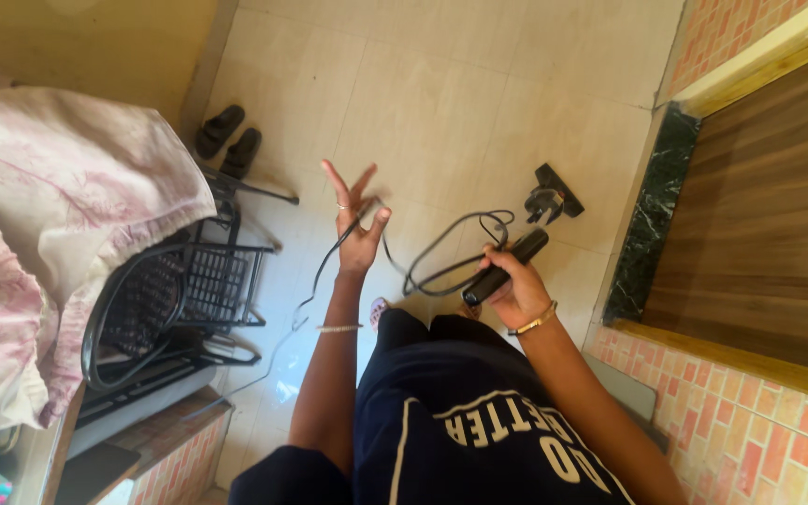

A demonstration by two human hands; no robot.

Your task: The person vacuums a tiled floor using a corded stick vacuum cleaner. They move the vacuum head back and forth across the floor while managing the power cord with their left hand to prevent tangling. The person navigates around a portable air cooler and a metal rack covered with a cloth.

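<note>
Pointing up-right, black wand (507, 266) in right hand (516, 290); cord (441, 252) pinched by left hand (357, 234)

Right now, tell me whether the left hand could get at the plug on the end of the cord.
Probably yes. The left hand already pinches the black cord, and the plug dangles in open air beyond the right hand, which grips the black device. Nothing blocks it.
</note>
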